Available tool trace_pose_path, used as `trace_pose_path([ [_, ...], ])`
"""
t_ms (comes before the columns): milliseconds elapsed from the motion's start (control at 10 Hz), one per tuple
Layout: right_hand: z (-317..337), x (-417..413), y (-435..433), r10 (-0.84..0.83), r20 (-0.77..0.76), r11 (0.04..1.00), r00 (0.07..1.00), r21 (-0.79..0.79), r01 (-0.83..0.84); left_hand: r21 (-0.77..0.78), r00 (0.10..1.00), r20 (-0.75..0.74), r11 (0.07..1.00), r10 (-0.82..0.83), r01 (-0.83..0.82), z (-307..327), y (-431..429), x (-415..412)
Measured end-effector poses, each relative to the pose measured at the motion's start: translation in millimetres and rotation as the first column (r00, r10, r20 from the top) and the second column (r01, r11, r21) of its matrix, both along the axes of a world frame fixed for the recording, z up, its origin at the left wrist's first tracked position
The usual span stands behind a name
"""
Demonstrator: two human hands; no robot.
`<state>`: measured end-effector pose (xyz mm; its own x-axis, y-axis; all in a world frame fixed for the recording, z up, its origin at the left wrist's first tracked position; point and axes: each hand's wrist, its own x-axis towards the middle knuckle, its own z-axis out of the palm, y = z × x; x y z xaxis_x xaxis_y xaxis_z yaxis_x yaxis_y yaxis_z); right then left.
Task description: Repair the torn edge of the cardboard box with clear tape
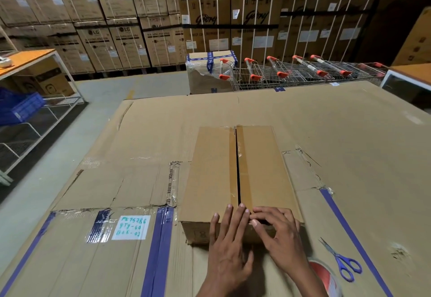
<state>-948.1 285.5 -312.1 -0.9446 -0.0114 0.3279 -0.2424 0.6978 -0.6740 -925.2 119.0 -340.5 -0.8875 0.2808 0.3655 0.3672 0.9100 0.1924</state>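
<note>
A small brown cardboard box lies on a large flat carton that serves as the work surface. A dark open seam runs down the middle of the box's top between its two flaps. My left hand rests flat over the near edge of the box, fingers spread, at the seam's near end. My right hand presses its fingertips on the same near edge, just right of the seam. A roll of clear tape with a red core lies partly hidden under my right wrist.
Blue-handled scissors lie to the right of my hands. Behind the work surface stand a row of shopping trolleys, a taped carton and walls of stacked appliance boxes. A metal rack with a blue crate is at the left.
</note>
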Motion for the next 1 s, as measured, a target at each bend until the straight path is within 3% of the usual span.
trace_pose_path([
  [400,-1.3,8.6,-4.4,-0.036,-0.032,0.999,0.999,-0.035,0.035,-0.025,0.999,0.035,0.999,-0.041,0.042,6.9,-0.5,2.6],
  [500,2.9,7.4,-6.6,-0.072,-0.019,0.997,0.997,-0.023,0.071,-0.063,0.994,0.078,0.995,-0.071,0.076,17.3,-5.2,5.9],
  [600,20.9,-2.4,-6.8,-0.094,0.071,0.996,0.993,0.011,0.094,0.01,0.99,0.062,0.992,-0.125,0.124,29.5,-14.1,0.6],
  [700,50.3,-20.4,-4.3,-0.05,0.224,0.997,0.973,0.063,0.037,0.056,0.981,0.068,0.982,-0.182,0.179,58.4,-26.1,-11.0],
  [800,93.0,-36.3,-6.4,-0.048,0.28,0.994,0.959,0.104,0.019,0.09,0.972,0.164,0.983,-0.17,0.157,107.6,-38.2,-33.3],
  [900,132.2,-43.4,-13.5,-0.08,0.23,0.981,0.97,0.189,0.036,0.141,0.952,0.231,0.975,-0.201,0.171,149.4,-43.3,-50.7],
  [1000,183.8,-47.5,-19.3,-0.082,0.11,0.951,0.991,0.305,0.044,0.027,0.977,0.147,0.988,-0.155,0.152,195.9,-44.6,-70.5],
])
